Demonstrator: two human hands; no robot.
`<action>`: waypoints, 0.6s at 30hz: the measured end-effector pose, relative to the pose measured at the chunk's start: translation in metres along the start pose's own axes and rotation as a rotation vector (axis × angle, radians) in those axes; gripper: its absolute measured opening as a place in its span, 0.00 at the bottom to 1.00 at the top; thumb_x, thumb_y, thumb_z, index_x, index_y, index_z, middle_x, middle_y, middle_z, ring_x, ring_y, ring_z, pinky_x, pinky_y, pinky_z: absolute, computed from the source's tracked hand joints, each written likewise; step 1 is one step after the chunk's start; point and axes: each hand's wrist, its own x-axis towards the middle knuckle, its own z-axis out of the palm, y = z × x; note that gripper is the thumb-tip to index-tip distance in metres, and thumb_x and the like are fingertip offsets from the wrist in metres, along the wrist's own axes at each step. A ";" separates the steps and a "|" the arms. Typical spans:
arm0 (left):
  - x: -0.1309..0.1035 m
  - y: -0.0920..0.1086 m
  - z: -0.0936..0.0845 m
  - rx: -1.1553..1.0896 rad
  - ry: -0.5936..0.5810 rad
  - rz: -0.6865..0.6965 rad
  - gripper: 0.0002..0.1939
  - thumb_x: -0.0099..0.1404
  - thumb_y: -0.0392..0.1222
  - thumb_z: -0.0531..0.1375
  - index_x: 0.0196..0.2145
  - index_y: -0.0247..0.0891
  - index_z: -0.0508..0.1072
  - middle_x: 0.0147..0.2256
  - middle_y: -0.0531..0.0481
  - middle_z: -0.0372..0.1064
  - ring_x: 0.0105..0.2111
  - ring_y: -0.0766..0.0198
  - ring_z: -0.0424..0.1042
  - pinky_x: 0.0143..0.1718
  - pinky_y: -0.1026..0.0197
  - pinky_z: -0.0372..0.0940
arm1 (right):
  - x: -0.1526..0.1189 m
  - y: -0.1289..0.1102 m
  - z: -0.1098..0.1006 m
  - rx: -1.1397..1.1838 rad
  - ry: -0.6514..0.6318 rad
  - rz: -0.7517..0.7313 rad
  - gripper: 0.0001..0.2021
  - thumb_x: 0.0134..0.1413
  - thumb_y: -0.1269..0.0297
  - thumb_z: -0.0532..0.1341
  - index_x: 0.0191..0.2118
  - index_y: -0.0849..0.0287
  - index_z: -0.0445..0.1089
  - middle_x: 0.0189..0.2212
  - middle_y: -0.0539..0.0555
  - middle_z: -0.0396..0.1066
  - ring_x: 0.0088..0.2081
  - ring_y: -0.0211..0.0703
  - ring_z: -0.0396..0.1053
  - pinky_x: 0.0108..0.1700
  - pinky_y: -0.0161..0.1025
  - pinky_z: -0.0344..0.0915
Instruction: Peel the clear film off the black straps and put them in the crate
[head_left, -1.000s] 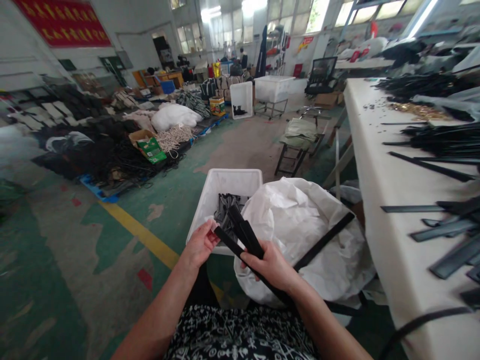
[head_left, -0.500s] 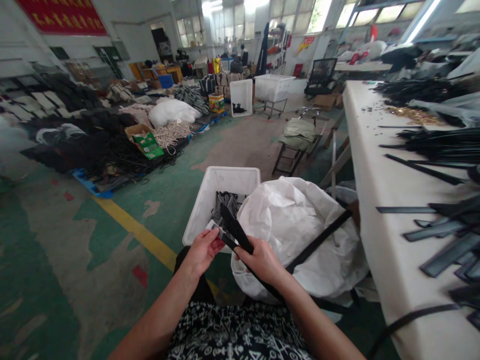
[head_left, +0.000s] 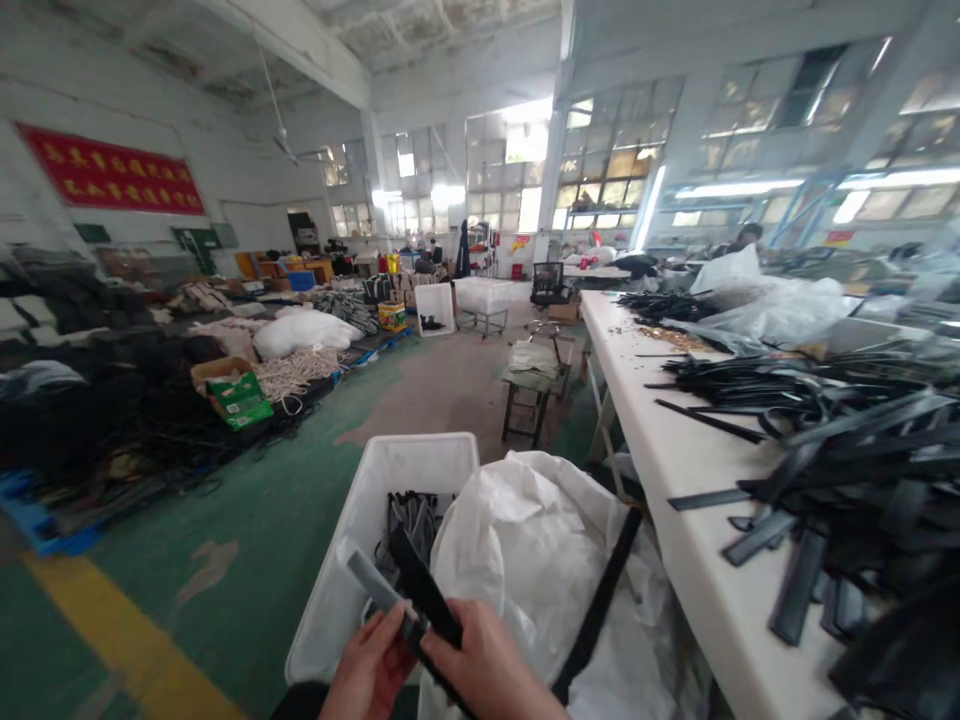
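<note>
Low in the picture, my left hand (head_left: 373, 668) pinches a grey-and-black strap (head_left: 375, 585), whose pale end points up and left. Close beside it, my right hand (head_left: 487, 662) is closed round a black strap (head_left: 424, 585) and also touches the lower part of the grey one. Both hands are over the near side of a white plastic bin (head_left: 337, 560) that holds a tangle of dark straps (head_left: 417, 520). To the right, a large white sack (head_left: 525, 540) has a long black strap (head_left: 604, 600) lying across it.
A white-topped table (head_left: 637, 440) runs along the right, heaped with black straps (head_left: 862, 470). Beyond the sack stands a stool (head_left: 531, 385) with folded cloth. Piled goods lie on pallets at left, near an open green box (head_left: 238, 395). A person (head_left: 748, 236) is far back.
The view has tilted up and turned right, so hands, bin and sack appear lower and further left. The grey strap end now shows longer beyond my left hand.
</note>
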 end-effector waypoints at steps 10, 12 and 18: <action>0.004 -0.004 0.006 0.054 -0.018 0.041 0.16 0.43 0.41 0.73 0.30 0.34 0.75 0.28 0.46 0.76 0.26 0.60 0.75 0.27 0.64 0.70 | 0.000 -0.001 0.000 -0.053 0.066 -0.014 0.12 0.50 0.61 0.56 0.28 0.63 0.73 0.19 0.47 0.60 0.23 0.33 0.55 0.22 0.30 0.45; 0.007 0.001 0.004 0.044 0.005 0.064 0.16 0.44 0.40 0.73 0.30 0.34 0.75 0.29 0.46 0.77 0.28 0.61 0.76 0.30 0.63 0.70 | 0.000 0.001 -0.001 -0.046 0.017 -0.030 0.11 0.50 0.61 0.56 0.28 0.63 0.72 0.18 0.47 0.59 0.22 0.32 0.53 0.22 0.30 0.44; 0.005 0.000 0.009 0.075 -0.052 0.042 0.16 0.44 0.40 0.73 0.29 0.33 0.75 0.28 0.45 0.76 0.27 0.60 0.75 0.29 0.63 0.69 | 0.000 -0.002 -0.002 -0.102 0.079 -0.005 0.12 0.50 0.60 0.57 0.27 0.63 0.73 0.19 0.48 0.63 0.23 0.33 0.56 0.23 0.31 0.46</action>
